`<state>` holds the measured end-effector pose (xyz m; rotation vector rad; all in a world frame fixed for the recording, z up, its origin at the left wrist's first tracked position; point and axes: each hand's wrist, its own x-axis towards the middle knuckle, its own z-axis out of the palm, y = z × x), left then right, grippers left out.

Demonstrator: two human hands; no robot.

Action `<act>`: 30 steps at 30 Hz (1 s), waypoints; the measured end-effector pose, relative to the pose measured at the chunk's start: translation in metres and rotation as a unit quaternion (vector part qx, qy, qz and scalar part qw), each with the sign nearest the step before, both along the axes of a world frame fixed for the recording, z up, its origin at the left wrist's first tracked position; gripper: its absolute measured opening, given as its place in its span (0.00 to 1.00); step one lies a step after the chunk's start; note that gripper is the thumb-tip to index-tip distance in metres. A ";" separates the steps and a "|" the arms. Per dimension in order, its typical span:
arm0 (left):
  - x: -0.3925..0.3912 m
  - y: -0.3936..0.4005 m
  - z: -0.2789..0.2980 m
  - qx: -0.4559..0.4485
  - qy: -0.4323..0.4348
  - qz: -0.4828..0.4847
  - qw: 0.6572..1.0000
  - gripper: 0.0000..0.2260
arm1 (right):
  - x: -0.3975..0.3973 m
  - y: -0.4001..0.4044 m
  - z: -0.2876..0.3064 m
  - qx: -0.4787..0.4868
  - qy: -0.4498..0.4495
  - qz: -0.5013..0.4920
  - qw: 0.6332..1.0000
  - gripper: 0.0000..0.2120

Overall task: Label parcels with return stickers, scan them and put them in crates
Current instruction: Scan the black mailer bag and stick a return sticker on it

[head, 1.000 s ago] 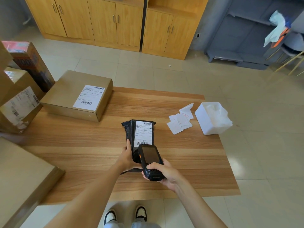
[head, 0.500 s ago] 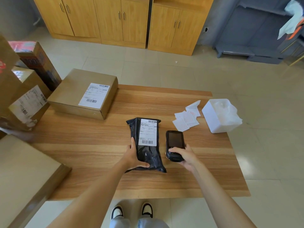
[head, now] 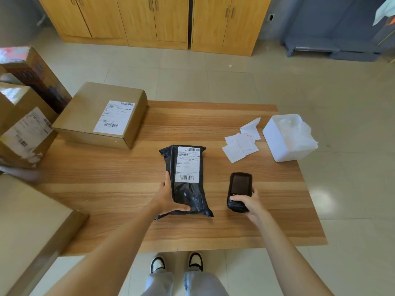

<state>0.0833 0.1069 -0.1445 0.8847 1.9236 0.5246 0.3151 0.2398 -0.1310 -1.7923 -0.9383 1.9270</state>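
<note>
Centrally, a black poly-mailer parcel [head: 188,189] is laid flat on the wooden tabletop [head: 119,189], its long side running away from the person, with a white shipping label [head: 187,164] stuck on its upper face and barcodes at the label's top and bottom. The parcel's near left edge is gripped by the left hand [head: 168,199]: the thumb is laid over the near end of the bag and the fingers [head: 167,178] are stretched along its left side, clamped on the plastic. Just beside the parcel, to its right and apart from it, a black handheld scanner [head: 239,191] is held at the tabletop by the right hand [head: 249,204], whose fingers are curled round the lower part of the device, the dark screen facing up. Farther right, a loose pile of white return stickers [head: 241,144] is spread on the wood, and next to it a white container [head: 286,139] lined with clear plastic stands at the table's right edge. At the far left corner a flat cardboard box [head: 85,116] carrying its own label is set down. More cardboard boxes [head: 21,129] are stacked at the left, and another carton [head: 32,227] is seen at the near left. Wooden cabinets [head: 154,20] are lined along the far wall.
</note>
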 end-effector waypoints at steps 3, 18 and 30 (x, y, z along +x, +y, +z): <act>-0.001 0.000 0.000 -0.002 0.003 -0.004 1.000 0.68 | 0.003 -0.003 -0.007 0.002 -0.008 0.005 1.000 0.46; -0.003 -0.002 -0.001 -0.014 0.024 0.001 1.000 0.72 | 0.022 -0.013 -0.033 -0.048 -0.077 0.036 0.995 0.38; 0.001 -0.002 0.003 -0.028 0.064 -0.012 0.998 0.68 | 0.021 -0.015 -0.040 0.027 -0.224 0.110 0.968 0.35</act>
